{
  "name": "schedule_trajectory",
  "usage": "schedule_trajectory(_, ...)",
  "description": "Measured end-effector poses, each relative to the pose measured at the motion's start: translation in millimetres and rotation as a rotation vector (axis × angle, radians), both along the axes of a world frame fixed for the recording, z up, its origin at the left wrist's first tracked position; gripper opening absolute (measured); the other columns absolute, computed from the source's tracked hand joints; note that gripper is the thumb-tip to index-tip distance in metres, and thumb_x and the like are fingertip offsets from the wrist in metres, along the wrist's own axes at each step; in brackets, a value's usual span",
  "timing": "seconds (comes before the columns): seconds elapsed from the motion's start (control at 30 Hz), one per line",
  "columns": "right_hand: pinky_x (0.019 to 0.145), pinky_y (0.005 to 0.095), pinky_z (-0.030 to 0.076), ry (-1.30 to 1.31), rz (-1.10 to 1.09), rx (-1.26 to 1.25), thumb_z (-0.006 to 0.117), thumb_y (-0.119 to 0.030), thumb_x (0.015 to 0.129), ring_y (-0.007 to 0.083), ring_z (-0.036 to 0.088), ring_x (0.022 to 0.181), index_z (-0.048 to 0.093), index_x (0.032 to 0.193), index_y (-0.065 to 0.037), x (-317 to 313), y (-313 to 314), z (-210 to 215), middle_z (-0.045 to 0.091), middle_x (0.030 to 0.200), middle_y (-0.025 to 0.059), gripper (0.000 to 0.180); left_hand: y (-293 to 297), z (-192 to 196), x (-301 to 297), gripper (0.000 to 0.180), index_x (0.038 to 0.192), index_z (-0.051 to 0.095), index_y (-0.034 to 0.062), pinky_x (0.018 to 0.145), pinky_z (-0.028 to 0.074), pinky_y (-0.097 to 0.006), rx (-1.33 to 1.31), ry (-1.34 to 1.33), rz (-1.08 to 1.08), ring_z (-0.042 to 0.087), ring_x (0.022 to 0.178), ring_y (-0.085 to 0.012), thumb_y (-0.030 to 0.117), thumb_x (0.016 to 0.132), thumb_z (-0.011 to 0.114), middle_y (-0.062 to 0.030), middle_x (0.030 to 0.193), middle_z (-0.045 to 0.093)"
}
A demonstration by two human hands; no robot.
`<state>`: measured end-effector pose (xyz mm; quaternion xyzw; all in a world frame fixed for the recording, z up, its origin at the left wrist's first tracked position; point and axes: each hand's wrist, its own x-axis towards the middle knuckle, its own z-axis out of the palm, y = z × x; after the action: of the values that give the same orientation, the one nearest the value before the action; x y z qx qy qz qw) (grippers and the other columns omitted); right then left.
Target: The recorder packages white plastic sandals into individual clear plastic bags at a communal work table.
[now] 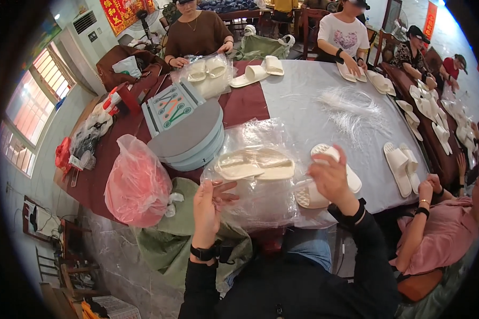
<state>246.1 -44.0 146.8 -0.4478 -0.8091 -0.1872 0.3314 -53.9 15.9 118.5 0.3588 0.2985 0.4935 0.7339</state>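
Observation:
A pair of cream slippers (275, 164) lies inside a clear plastic bag (255, 139) on the table in front of me. My left hand (209, 204) is at the bag's near left edge, its fingers stretched apart against the plastic. Raised off the bag's right side, my right hand (331, 175) has bent fingers and is slightly smeared. A thin clear strip (291, 187) runs from the bag to its fingers. Behind that hand, partly covered by it, a loose pair of cream slippers (310, 195) rests on the table.
A grey-blue rounded case (189, 135) and a pink-filled plastic sack (137, 183) stand left. Thin white strips (356, 111) are heaped farther off. More slippers (402, 167) lie right, beside a seated person in pink (436, 231). Other people work across the table (298, 80).

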Motion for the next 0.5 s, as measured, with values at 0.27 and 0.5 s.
schedule_trajectory(0.27,0.11,0.0523,0.009,0.507,-0.157,0.137,0.054,0.0,0.078,0.0217,0.062,0.093,0.056,0.082,-0.005,-6.1,24.2,23.8,0.063,0.081,0.0051,0.006,1.5,32.8,10.2,0.029,0.093,0.056,0.0,0.09,0.04,-0.03,0.374,0.273,0.247,0.055,0.098,-0.0162,0.024,0.099,0.04,-0.0154,0.104,0.064)
schedule_trajectory(0.5,0.111,0.0518,0.004,0.571,-0.191,0.055,0.051,-0.001,0.082,0.0236,0.062,0.095,0.056,0.084,-0.004,-2.4,25.1,38.8,0.064,0.085,0.0083,0.006,21.6,57.2,22.4,0.027,0.087,0.056,0.0021,0.094,0.036,-0.03,0.518,0.313,0.257,0.054,0.098,-0.0151,0.024,0.098,0.044,-0.0132,0.104,0.064)
